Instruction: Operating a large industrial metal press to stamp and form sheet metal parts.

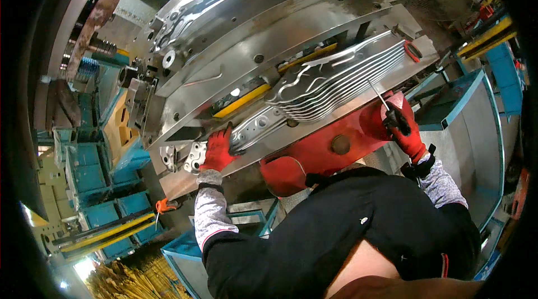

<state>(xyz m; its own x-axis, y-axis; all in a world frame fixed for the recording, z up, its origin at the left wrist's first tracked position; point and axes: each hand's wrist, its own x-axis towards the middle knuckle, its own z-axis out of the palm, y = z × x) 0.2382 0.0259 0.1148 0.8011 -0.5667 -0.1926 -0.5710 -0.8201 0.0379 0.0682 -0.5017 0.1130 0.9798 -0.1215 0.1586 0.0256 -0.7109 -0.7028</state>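
My left hand (218, 150), in a red and black glove, is closed round a long stamped metal part (259, 124) with holes, lying along the near edge of the steel die. Its holed end (195, 157) sticks out left of the glove. Closed round a thin metal rod (376, 90) is my right hand (403, 131), gloved the same way, in front of the die's right side. The rod points up and left toward a row of nested, wavy stamped metal strips (342, 89). At the strips' right end lies a small red-handled tool (412, 51).
The large steel die (224, 55) fills the far side, with yellow bars (242, 101) in its gap and a bent rod (204, 79) on it. Below its near edge is a red metal surface (330, 148). Blue-framed bins (468, 103) stand right; an orange-handled tool (165, 206) hangs left.
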